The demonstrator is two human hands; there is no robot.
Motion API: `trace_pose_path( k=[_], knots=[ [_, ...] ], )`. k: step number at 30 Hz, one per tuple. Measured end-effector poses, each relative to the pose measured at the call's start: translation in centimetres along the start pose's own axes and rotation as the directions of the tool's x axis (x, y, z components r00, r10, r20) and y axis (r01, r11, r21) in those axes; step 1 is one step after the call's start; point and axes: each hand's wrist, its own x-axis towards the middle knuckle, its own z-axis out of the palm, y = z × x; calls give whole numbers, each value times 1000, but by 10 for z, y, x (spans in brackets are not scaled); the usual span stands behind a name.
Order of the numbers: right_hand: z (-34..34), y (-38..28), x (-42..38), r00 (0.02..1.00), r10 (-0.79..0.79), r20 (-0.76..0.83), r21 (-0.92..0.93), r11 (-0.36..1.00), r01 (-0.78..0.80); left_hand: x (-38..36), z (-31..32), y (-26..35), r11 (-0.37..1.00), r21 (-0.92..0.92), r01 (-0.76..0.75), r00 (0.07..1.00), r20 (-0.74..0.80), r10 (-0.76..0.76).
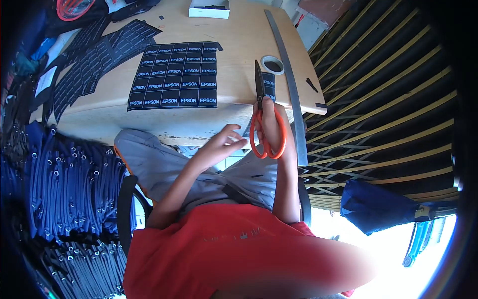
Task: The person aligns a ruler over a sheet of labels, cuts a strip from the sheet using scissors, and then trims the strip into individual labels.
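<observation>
My right hand [269, 121] is closed around a pair of scissors [284, 135] with orange handles, above the table's front edge. The dark blades point up the table, pressed together or nearly so. Behind them lies a narrow black strip of EPSON labels [269, 85], partly covered by the blades and hand. My left hand [222, 144] hovers over my lap, apart from the scissors, its fingers loosely spread with nothing visible in them. A black sheet of EPSON labels [174, 74], printed in a grid, lies at the table's front edge, up and left of that hand.
On the wooden table [234, 50] are a tape roll [282, 65], a long metal ruler [285, 55], a white box [209, 13] and more label sheets [94, 62]. Blue straps with metal rings [74, 184] hang at left. A folding gate [383, 99] stands at right.
</observation>
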Motion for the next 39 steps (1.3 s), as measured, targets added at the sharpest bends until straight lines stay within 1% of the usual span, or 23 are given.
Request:
trace_pose_path(
  k=[2,3,5,6,8,9,10,12,13,14,15,16,18,20,21,22,24,26,27,28,32,34,39],
  knots=[
    [-1,3,2,1000,-20,3,22,1000,20,25,17,-29,953,271,-138,978,-117,175],
    [-2,4,3,999,-30,12,23,999,30,40,21,-41,949,284,-134,978,-115,173],
    [-2,5,4,999,-39,9,-2,999,39,65,22,-48,830,448,-334,909,-81,409],
    [-2,5,3,999,-41,5,9,999,41,70,22,-48,825,456,-333,910,-74,408],
    [-2,2,1,1000,-16,16,-13,1000,16,67,20,-24,924,266,-275,960,28,278],
    [-2,2,1,1000,-16,12,-2,1000,16,57,24,-9,938,252,-238,966,-35,255],
    [-3,2,2,1000,-21,19,3,1000,21,54,24,-4,937,261,-233,968,-29,249],
    [-3,7,1,999,-24,26,21,1000,23,50,26,-1,973,50,-225,966,-122,230],
    [-4,11,2,996,-94,2,-27,995,94,50,29,-2,931,73,-357,912,-188,365],
    [-4,12,2,986,-167,-21,-77,983,165,48,26,-2,931,84,-356,913,-181,365],
    [-5,11,-3,965,-247,-88,-130,963,235,48,21,-2,953,54,-297,936,-183,302],
    [-6,3,-13,963,-252,-95,-122,963,240,46,17,1,971,24,-237,954,-183,237],
    [-8,-11,-40,965,-193,-176,15,980,198,36,8,13,946,-243,-214,975,-111,192],
    [-15,-20,-62,964,-249,-92,280,923,265,26,-4,22,936,-329,-128,989,-110,96],
    [-14,-18,-65,954,-276,-114,297,907,298,21,-5,30,916,-390,-94,989,-145,40],
    [-15,-16,-68,942,-305,-137,308,891,334,19,-12,31,889,-449,-86,993,-106,43],
    [-18,-7,-68,953,-283,-108,340,890,303,15,-18,37,853,-520,-48,998,-65,17],
    [-16,2,-68,934,-328,-140,312,881,356,9,-18,46,841,-541,-13,998,-53,-18],
    [-16,9,-66,944,-313,-106,381,864,329,6,-18,52,848,-530,16,999,-28,-37],
    [-16,11,-66,946,-307,-100,377,869,321,4,-19,54,854,-518,47,998,-3,-57],
    [-19,19,-65,959,-284,-6,387,883,265,0,-16,60,865,-501,35,999,25,-26],
    [-17,25,-63,942,-334,-32,446,839,312,1,-14,59,866,-499,34,999,9,-34],
    [-16,25,-65,943,-332,-15,460,835,302,10,-16,51,852,-520,59,998,15,-59]
  ],
)
